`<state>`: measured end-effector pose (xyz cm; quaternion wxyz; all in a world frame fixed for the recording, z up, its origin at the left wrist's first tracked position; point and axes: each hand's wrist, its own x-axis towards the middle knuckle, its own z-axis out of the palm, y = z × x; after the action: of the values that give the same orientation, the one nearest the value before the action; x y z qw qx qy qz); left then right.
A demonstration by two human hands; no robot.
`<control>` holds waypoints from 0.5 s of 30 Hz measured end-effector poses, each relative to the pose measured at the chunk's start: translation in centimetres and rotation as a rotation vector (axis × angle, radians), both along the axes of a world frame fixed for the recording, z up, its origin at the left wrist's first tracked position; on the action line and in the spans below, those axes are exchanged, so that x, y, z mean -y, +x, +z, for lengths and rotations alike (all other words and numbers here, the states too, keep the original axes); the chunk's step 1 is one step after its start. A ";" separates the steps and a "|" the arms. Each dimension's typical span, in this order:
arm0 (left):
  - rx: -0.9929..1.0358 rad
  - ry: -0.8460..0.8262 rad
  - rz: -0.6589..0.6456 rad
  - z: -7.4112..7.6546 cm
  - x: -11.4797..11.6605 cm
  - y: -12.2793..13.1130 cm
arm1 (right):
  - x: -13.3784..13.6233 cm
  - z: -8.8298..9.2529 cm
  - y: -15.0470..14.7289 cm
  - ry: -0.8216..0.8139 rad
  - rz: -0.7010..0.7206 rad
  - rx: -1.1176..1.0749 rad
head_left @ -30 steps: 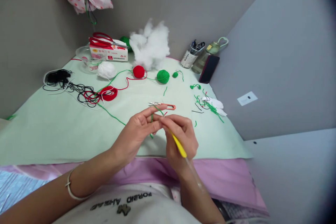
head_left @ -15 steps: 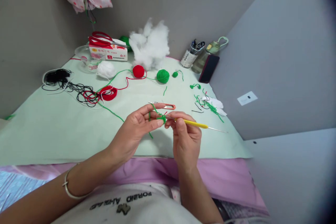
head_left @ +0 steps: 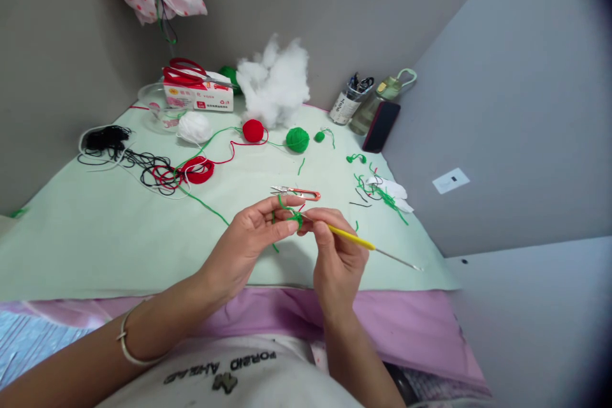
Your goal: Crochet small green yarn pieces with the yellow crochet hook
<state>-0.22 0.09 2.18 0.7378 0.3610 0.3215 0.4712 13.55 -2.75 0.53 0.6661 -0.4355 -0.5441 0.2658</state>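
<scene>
My left hand (head_left: 255, 229) pinches a small green crochet piece (head_left: 297, 219) between thumb and fingers, and green yarn (head_left: 281, 203) loops over its raised index finger. In my right hand (head_left: 338, 248) is a crochet hook with a yellow handle (head_left: 351, 238), held like a pen. The hook's working tip meets the green piece; whether yarn is caught on it is too small to tell. Its other metal end points down to the right. Just beyond my fingers lie thread snips (head_left: 306, 194) with an orange handle. The green strand runs left across the table.
Behind stand a red yarn ball (head_left: 253, 131), a green yarn ball (head_left: 297, 139), a white yarn ball (head_left: 194, 127) and fluffy stuffing (head_left: 275, 83). Black cord (head_left: 108, 140) tangles at left. Red scissors (head_left: 186, 71) rest on a box (head_left: 210, 99). Green scraps (head_left: 389, 197), a phone (head_left: 381, 127) and a bottle (head_left: 366, 111) are at right.
The crochet hook has tilted, its free end swinging downward as my right hand turned. My left index finger has dropped slightly, showing more of the snips.
</scene>
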 end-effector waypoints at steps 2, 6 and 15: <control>-0.029 0.015 0.036 -0.1 0.1 0.2 | 0.3 0.0 -0.2 0.048 -0.075 0.106; -0.050 0.043 0.065 -0.1 0.2 0.1 | 0.4 0.0 -0.3 0.090 -0.088 0.169; 0.040 -0.103 -0.014 0.3 -0.1 -0.5 | 0.3 0.0 -0.2 0.084 -0.085 0.040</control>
<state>-0.70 0.16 2.43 0.7649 0.3152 0.3279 0.4561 13.40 -3.00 0.56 0.6834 -0.4350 -0.5491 0.2055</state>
